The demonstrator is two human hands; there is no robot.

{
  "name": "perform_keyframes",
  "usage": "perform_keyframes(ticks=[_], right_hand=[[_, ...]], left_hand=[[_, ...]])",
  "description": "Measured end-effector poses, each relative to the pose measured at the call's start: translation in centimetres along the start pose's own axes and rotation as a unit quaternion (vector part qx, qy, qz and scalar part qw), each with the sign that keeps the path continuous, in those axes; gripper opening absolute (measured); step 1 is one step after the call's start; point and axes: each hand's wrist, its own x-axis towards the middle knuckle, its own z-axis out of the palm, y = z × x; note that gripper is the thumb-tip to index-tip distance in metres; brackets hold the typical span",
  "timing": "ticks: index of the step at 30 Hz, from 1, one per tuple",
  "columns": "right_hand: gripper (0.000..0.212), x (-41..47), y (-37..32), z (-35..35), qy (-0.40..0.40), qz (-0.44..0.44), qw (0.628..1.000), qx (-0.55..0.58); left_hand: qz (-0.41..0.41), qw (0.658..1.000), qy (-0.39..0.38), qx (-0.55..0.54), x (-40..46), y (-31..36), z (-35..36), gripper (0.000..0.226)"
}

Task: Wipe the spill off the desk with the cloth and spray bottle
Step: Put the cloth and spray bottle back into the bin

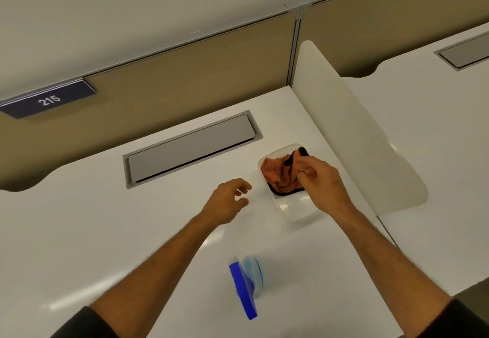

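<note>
My right hand (321,179) covers part of the cloth (280,176), so I cannot see my fingertips' grip. Near my forearms, the spray bottle (247,282) is motion-blurred. Both sleeves run off the bottom edge.

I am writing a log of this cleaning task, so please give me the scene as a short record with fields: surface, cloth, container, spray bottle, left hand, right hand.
surface: white desk, grey cable flap set into it
cloth: orange cloth with dark edge, bunched inside the container
container: clear plastic tray, near the side divider
spray bottle: spray bottle with blue head, standing near the front edge, untouched
left hand: left hand open, hovering above the desk, holding nothing
right hand: right hand fingers pinched on the cloth
spill: none clearly visible
</note>
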Motion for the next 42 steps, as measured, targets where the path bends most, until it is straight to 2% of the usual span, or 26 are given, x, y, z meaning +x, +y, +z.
perform_keyframes(ticks=[4, 7, 10, 13, 15, 19, 22, 25, 29, 33, 38, 42], right_hand=[[0.038, -5.9, -2.0, 1.2, -0.110, -0.021, 0.993, 0.044], [0.054, -9.8, -2.6, 2.7, -0.225, -0.012, 0.974, 0.003], [0.076, -12.6, -3.0, 4.0, -0.315, -0.014, 0.948, -0.036], [0.091, -14.7, -3.7, 5.3, -0.362, -0.011, 0.931, -0.054], [0.093, -15.5, -4.3, 5.9, -0.370, -0.001, 0.928, -0.041], [0.084, -16.3, -5.1, 6.7, -0.335, 0.011, 0.942, -0.022], [0.069, -16.2, -5.4, 7.0, -0.302, -0.011, 0.953, -0.002], [0.063, -15.9, -5.8, 6.6, -0.264, -0.013, 0.965, 0.010], [0.062, -14.6, -6.7, 4.8, -0.175, -0.022, 0.983, 0.054], [0.069, -12.4, -8.8, 2.1, -0.043, -0.027, 0.992, 0.112], [0.067, -9.1, -10.2, -1.1, 0.087, -0.030, 0.986, 0.136], [0.069, -7.0, -8.6, -2.7, 0.133, -0.012, 0.984, 0.122]], left_hand=[[-0.029, 0.999, -0.035, 0.005, -6.0, -2.3, 0.5, 0.034], [-0.040, 0.997, -0.062, 0.026, -9.6, -3.2, 1.5, 0.039], [-0.052, 0.993, -0.093, 0.050, -12.3, -3.5, 2.6, 0.055], [-0.048, 0.987, -0.141, 0.057, -14.2, -3.3, 3.5, 0.076], [-0.048, 0.985, -0.162, 0.037, -15.0, -2.8, 4.1, 0.087], [-0.050, 0.987, -0.149, -0.036, -15.6, -1.5, 5.6, 0.096], [-0.031, 0.993, -0.098, -0.053, -15.6, -0.5, 6.3, 0.092], [-0.017, 0.996, -0.061, -0.060, -15.5, 0.3, 6.1, 0.085], [0.011, 0.999, -0.019, -0.042, -14.4, 2.2, 4.4, 0.064], [0.057, 0.998, 0.037, -0.011, -11.8, 5.8, 1.6, 0.056], [0.078, 0.996, 0.048, 0.001, -6.9, 10.4, -0.5, 0.060], [0.085, 0.996, 0.020, -0.001, -3.2, 12.2, 0.9, 0.068]])
